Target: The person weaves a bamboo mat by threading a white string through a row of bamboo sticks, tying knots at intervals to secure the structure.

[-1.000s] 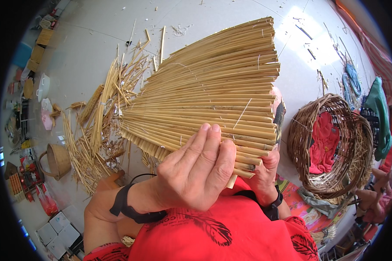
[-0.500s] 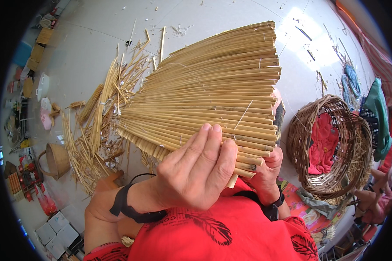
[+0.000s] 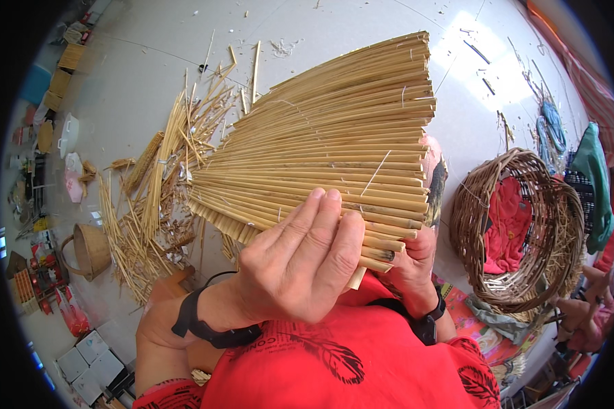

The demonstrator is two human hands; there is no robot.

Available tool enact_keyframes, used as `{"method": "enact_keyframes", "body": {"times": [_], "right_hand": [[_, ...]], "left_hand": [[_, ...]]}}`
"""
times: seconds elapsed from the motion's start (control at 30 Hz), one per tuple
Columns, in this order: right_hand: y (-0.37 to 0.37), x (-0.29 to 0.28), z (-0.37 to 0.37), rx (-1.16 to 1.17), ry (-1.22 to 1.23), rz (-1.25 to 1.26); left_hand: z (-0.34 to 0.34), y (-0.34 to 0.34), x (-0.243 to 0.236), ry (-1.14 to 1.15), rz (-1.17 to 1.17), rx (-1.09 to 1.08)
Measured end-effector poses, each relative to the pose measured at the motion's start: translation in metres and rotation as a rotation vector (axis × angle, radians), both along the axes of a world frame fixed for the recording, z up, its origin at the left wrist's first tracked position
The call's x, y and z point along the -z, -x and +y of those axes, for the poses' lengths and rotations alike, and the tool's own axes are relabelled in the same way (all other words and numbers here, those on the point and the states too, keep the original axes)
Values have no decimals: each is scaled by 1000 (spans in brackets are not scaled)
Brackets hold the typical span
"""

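Note:
A fan-shaped reed mat (image 3: 334,136) spreads out in front of me, made of many tan stalks laid side by side. Fine white thread shows across several of the stalks. My left hand (image 3: 307,252) is closed over the near edge, its fingers pressed on the upper face and its thumb hidden. Under the mat's near right corner, my right hand (image 3: 417,262) grips the stalk ends from below; most of its fingers are hidden. Black bands circle both wrists.
Loose stalks (image 3: 140,225) lie heaped on the pale floor at left. A small basket (image 3: 90,251) stands beyond them. At right is a large wicker basket (image 3: 465,238) holding red cloth (image 3: 505,232). Blue cord (image 3: 551,129) lies farther back, and part of another person (image 3: 590,310) shows at far right.
The mat has shifted slightly left, most clearly at its near right corner. Both hands have moved a little left with it and keep their hold.

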State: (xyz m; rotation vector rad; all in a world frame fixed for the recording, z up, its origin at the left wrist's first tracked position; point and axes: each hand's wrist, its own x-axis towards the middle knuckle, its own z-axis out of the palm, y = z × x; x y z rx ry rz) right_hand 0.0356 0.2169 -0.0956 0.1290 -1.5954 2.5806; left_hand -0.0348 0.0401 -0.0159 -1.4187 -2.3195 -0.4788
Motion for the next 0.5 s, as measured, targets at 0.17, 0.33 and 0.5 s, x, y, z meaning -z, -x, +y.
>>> {"method": "enact_keyframes", "body": {"times": [0.17, 0.33, 0.5], "right_hand": [[-2, -20, -2, 0, 163, -215], [-3, -20, 2, -46, 259, -278], [-9, -20, 0, -35, 270, -393]], "left_hand": [[1, 0, -2, 0, -10, -13], [0, 2, 0, -1, 3, -5], [1, 0, 0, 0, 17, -10]]}}
